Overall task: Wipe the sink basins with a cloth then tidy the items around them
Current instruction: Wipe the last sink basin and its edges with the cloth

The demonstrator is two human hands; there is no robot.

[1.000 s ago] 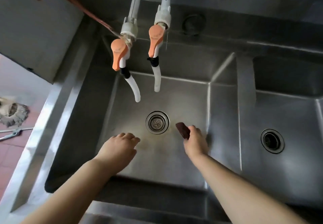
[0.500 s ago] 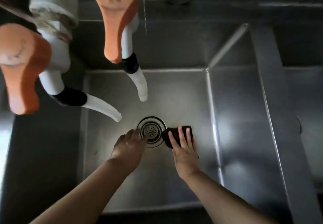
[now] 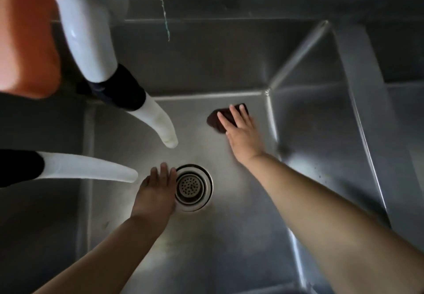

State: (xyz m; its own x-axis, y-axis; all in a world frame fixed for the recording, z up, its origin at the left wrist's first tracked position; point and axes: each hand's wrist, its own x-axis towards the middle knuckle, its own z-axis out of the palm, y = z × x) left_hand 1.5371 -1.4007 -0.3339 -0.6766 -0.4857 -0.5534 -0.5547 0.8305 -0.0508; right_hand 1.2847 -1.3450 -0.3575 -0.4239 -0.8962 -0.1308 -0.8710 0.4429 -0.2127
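Note:
I look straight down into the left steel sink basin (image 3: 229, 243). My right hand (image 3: 243, 133) lies flat with straight fingers on a small dark brown cloth (image 3: 218, 120), pressing it against the basin floor near the far right corner. My left hand (image 3: 158, 190) rests flat on the basin floor just left of the round drain strainer (image 3: 191, 187), fingertips touching its rim. Only a strip of the second basin (image 3: 403, 110) shows at the right, beyond the divider (image 3: 360, 91).
Two white tap spouts (image 3: 158, 124) (image 3: 91, 171) with black collars hang over the basin's left half, close above my left hand. A blurred orange tap handle (image 3: 25, 36) fills the upper left corner. The basin walls rise steeply on all sides.
My right hand has slid the cloth from beside the drain up toward the far right corner. The left hand stays by the drain. My head has dropped closer to the taps.

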